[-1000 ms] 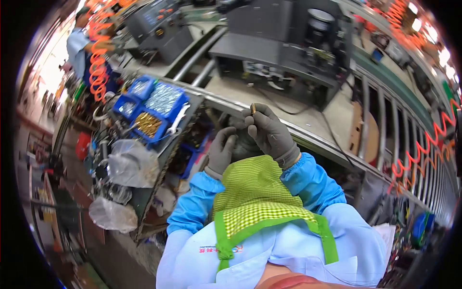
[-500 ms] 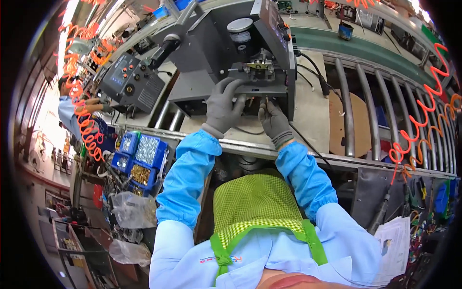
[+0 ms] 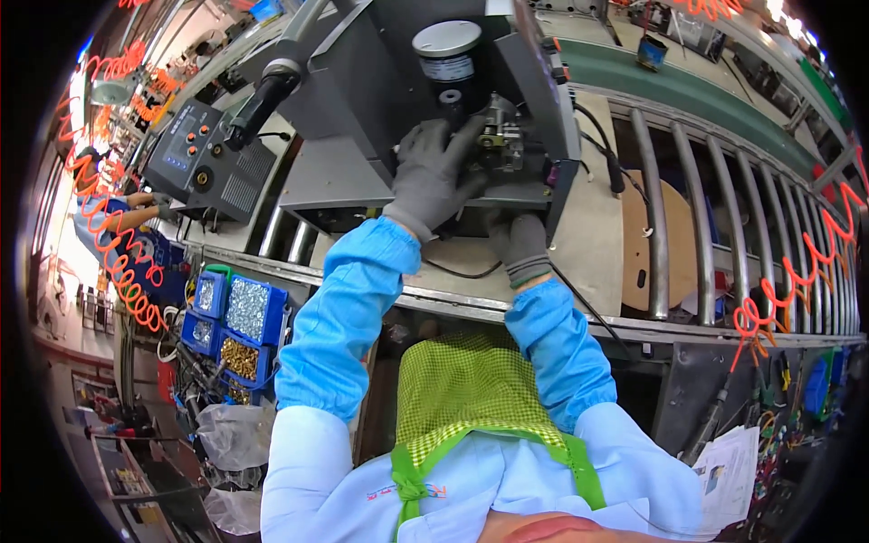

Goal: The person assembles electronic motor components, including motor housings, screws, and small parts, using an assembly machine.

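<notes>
1 grey machine housing point(image 3: 335, 181) stands on the bench point(image 3: 597, 244), behind the front edge. The left grip point(image 3: 431, 176) is released, its fingers spread over the housing's inner floor, beside a metal mechanism point(image 3: 501, 136) and in front of a pale-topped cylinder point(image 3: 448, 54). The right grip point(image 3: 522, 244) is lower, at the opening under that floor; its fingertips are hidden, so whether it is clenched or grasping anything cannot be told. A black cable point(image 3: 588, 302) crosses the bench's front edge at right. Blue bins point(image 3: 274, 315) of small silver and brass parts stand off that edge at left.
</notes>
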`<state>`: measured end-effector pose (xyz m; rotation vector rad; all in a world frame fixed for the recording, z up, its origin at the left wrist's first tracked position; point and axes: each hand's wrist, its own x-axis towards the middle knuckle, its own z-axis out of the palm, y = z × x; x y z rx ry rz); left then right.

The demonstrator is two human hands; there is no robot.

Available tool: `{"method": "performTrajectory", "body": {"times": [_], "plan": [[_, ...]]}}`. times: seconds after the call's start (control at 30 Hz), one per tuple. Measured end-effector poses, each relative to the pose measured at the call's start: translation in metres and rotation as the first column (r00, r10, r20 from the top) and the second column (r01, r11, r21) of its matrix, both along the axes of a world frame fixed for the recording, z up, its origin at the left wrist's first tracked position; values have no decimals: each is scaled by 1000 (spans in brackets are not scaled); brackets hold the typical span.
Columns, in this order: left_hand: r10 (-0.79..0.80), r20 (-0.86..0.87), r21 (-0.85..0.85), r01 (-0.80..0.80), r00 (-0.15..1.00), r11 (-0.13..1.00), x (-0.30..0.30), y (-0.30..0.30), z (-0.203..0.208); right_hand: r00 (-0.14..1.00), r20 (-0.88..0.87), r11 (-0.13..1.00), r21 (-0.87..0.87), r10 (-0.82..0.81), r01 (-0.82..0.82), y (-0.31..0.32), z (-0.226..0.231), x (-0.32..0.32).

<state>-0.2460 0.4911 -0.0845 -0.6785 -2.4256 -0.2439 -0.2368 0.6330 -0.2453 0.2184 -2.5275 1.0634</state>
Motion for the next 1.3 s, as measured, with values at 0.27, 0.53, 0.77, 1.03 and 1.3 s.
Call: {"method": "performTrajectory", "body": {"times": [0.27, 0.53, 0.77, 1.03, 1.3], "plan": [[-84, -167, -6, 84, 982, 996, -22, -3, -10, 981, -188, 883, -451, 45, -127, -5, -2, -11], [-82, -214, 16, 87, 973, 996, -27, -7, -17, 897, -437, 995, -39, 70, -97, -4, -3, -21], [-90, -261, 14, 97, 961, 995, -28, -8, -20, 941, -338, 991, -126, 3, -48, -18, 4, -25], [-52, -204, 22, 58, 978, 998, -25, -8, -23, 914, -400, 990, -92, 65, -111, -3, 1, -19], [95, -219, 64, -83, 971, 994, 9, 0, -21, 853, -508, 988, 149, 118, -48, -4, -1, -33]]}}
